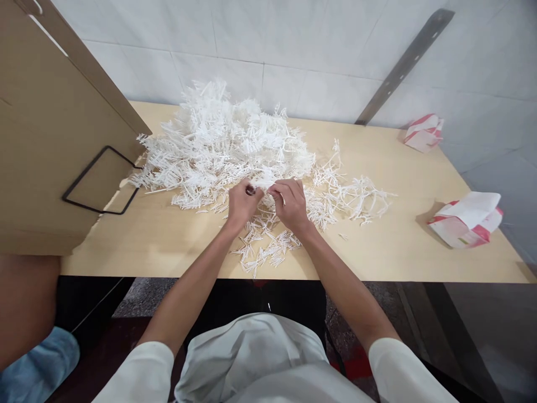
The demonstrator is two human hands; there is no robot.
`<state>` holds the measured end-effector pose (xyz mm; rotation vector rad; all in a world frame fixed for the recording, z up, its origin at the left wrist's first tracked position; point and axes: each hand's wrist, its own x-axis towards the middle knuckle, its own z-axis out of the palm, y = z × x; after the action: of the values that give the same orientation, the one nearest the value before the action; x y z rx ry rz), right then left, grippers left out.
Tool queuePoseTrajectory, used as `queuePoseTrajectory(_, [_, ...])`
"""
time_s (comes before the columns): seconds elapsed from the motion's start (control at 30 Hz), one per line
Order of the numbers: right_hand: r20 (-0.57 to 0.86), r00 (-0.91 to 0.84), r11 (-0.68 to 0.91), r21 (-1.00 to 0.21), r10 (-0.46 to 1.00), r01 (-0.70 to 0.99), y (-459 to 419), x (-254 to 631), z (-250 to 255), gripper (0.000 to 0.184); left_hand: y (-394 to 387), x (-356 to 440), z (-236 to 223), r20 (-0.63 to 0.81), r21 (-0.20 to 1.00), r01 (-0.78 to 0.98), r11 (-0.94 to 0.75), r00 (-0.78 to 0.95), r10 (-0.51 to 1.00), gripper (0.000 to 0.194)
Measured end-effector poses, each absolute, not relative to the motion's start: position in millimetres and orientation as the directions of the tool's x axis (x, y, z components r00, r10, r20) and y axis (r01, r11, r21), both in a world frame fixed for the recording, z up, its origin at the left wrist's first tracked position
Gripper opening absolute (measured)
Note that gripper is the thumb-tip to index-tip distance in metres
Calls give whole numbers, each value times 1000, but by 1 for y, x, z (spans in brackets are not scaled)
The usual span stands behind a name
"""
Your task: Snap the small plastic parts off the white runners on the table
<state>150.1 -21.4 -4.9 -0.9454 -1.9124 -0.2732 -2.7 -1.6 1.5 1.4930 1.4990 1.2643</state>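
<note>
Sprigs point(235, 140) lay in a tangled heap against the back edge of the tabletop point(377, 246), left of its middle, and we could not make out single pieces deep inside it. The panel point(54, 129) hid the tabletop's left edge and was itself cut off at the side of our view. Our own fingers covered most of the tuft between them, and we could not tell whether the dark spot point(250, 191) inside the left hand's curl was an object or shadow. At the lower left we saw only part of another person's limb point(29, 305) and some blue cloth point(42, 358).

The sprigs were white and matte, with thin stems forking into many short tips. A looser, stringier cluster spread right of the heap, and small bits were scattered toward the middle of the front edge.

Our left hand point(244, 202) had thumb and fingers bent in on one side of the tuft; our right hand point(290, 202) pinched its other side, thumb against forefinger.

The panel was flat and brown, with a rough lower edge and a squared loop point(85, 172) of black wire. A red-and-white folded box point(465, 221) stood near the right edge, and a smaller carton point(423, 133) sat at the far right corner. A perforated metal strip point(405, 66) leaned across the pale tiled wall point(314, 39).
</note>
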Motion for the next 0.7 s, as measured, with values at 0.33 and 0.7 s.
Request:
queuePoseTrajectory(0.33, [577, 16, 480, -694, 817, 536, -17, 145, -3, 30, 1, 6, 1, 236, 966, 71, -248, 139, 962, 15])
queuePoseTrajectory(0.7, [465, 25, 394, -778, 885, 489, -10, 155, -5, 33, 4, 13, -12, 209, 978, -18, -209, 151, 966, 36])
